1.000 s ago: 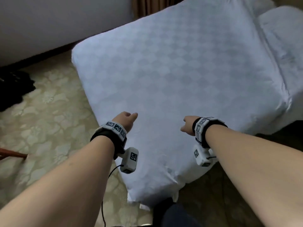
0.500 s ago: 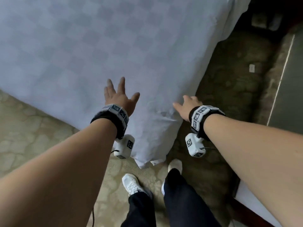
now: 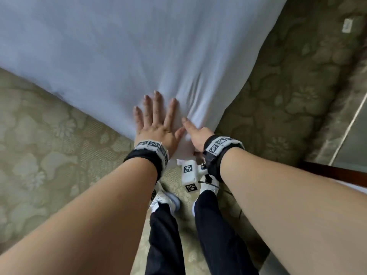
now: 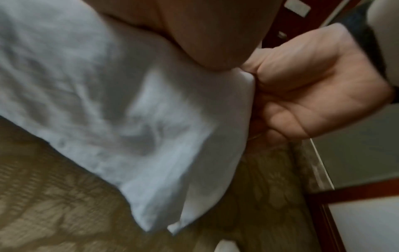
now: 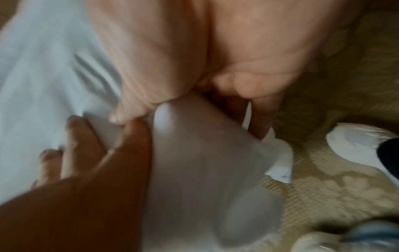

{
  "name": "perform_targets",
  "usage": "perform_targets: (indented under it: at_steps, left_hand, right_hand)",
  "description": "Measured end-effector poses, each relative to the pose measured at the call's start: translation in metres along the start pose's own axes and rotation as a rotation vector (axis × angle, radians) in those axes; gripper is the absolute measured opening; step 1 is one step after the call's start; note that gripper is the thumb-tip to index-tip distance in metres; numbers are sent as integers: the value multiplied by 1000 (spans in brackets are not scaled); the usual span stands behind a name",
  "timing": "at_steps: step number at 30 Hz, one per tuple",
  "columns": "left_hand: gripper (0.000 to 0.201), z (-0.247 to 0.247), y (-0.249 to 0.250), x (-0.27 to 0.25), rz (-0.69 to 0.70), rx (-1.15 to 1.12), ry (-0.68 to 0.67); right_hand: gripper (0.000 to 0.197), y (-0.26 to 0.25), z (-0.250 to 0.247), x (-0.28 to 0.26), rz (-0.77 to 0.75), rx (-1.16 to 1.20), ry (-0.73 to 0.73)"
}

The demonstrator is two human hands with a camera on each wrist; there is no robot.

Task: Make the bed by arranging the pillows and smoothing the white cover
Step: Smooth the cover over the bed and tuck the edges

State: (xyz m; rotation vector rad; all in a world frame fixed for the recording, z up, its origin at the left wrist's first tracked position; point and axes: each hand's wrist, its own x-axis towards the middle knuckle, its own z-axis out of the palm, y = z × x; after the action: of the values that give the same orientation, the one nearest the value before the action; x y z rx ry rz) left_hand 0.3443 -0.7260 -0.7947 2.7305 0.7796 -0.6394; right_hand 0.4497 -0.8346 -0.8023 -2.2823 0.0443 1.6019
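**Hands at bed corner**

Carpet (image 3: 45, 147), patterned beige, at left under bed edge. White cover (image 3: 139, 46) across top of head view, corner hanging down toward white shoes (image 3: 168, 199). Left hand (image 3: 156, 124) flat on cover near corner, fingers straight and spread, pressing down. Right hand (image 3: 198, 133) just beside it, thumb on top, fingers curled under, pinching cover's corner edge; creases fanning up from grip. Marker bands on both wrists. Dark wood trim (image 3: 333, 173) at far right.
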Motion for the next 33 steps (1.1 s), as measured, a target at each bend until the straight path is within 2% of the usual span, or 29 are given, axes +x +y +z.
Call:
perform_targets:
  at_steps: [2, 3, 4, 5, 7, 8, 10, 12, 14, 15, 18, 19, 21, 23, 27, 33]
  left_hand:
    - [79, -3, -9, -25, 66, 36, -110]
    - [84, -3, -14, -42, 82, 48, -210]
    - [92, -3, -18, -58, 80, 46, -321]
    - [98, -4, -23, -72, 59, 36, -431]
    - [95, -15, -35, -90, 4, -24, -577]
    - [91, -27, -40, -92, -19, -69, -580]
    - [85, -61, -51, -86, -86, -170, -461]
    - [82, -114, -60, -76, -169, -282, -319]
    - [79, -181, -67, -69, -235, -378, -175]
    - [78, -218, -72, -69, -262, -424, -104]
    - [77, -324, -100, -87, -301, -504, 101]
    - [77, -358, -113, -97, -304, -530, 163]
    - [78, -419, -144, -119, -326, -576, 272]
    - [77, -477, -185, -144, -356, -629, 365]
    - [75, -559, -274, -179, -411, -695, 498]
    - [77, -632, -460, -211, -480, -747, 677]
  right_hand:
    - [75, 11, 14, -20, -36, -100, -203]
    - [59, 17, 21, -31, -10, -143, -327]
    - [52, 22, 25, -42, 29, -182, -432]
    - [56, 26, 27, -51, 48, -223, -479]
    - [56, 20, 17, -65, 16, -302, -430]
    - [50, 10, 5, -70, -31, -343, -349]
    - [41, -18, -28, -87, -116, -386, -176]
    - [41, -57, -60, -114, -154, -454, -57]
    - [40, -103, -87, -146, -186, -541, -4]
    - [39, -127, -99, -167, -255, -571, 17]
    - [17, -208, -125, -228, -352, -559, 101]
    - [17, -236, -129, -250, -399, -523, 157]
    - [27, -298, -131, -300, -454, -467, 161]
    - [40, -363, -120, -358, -537, -509, 157]
    - [39, -470, -76, -443, -661, -585, 200]
    - [48, -631, 25, -508, -885, -844, 357]
